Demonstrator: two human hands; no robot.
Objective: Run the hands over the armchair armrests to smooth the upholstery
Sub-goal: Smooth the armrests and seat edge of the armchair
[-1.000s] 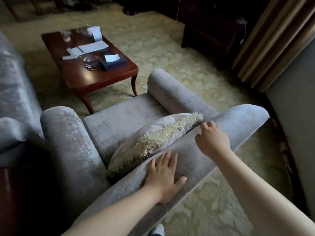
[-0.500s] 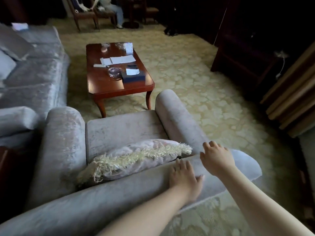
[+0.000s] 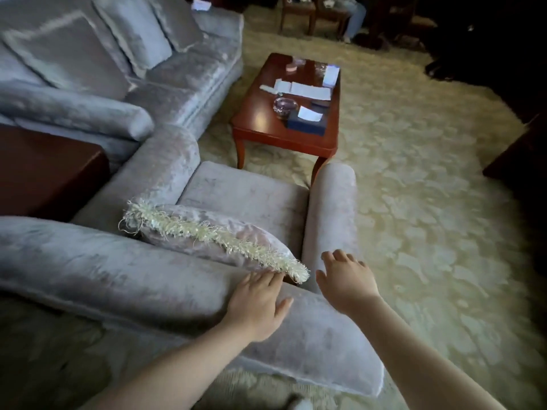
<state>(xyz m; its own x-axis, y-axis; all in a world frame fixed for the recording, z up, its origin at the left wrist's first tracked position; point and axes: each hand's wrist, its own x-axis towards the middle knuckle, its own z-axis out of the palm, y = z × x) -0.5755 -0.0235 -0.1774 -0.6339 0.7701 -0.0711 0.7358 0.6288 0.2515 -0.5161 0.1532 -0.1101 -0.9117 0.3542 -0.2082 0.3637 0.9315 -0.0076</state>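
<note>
Left hand (image 3: 257, 303) lay flat, palm down, fingers straight and together, pressed on the top of the padded back (image 3: 118, 276) of the armchair (image 3: 251, 199), near its right end. Its fingertips just reached the fringe of the cushion (image 3: 213, 235). Right hand (image 3: 347, 282) was loose and empty, fingers spread, just beside the left one and over the rear end of the right armrest (image 3: 333, 208); whether it touched the fabric could not be told. That armrest ran forward from the armchair's back as a pale grey roll. The left armrest (image 3: 159, 170) matched it on the armchair's far side, well apart from both hands. The cushion leaned inside the armchair against the back, its cream fringe along the top edge. Beyond the armchair's front stood a red-brown coffee table (image 3: 266, 134), carrying papers (image 3: 309, 90), a glass ashtray (image 3: 285, 104) and a dark tissue box (image 3: 306, 123). To the armchair's left sat a grey sofa (image 3: 183, 72), with a dark side table (image 3: 44, 167) between the two. Patterned cream carpet (image 3: 429, 217) spread to the armchair's right.
</note>
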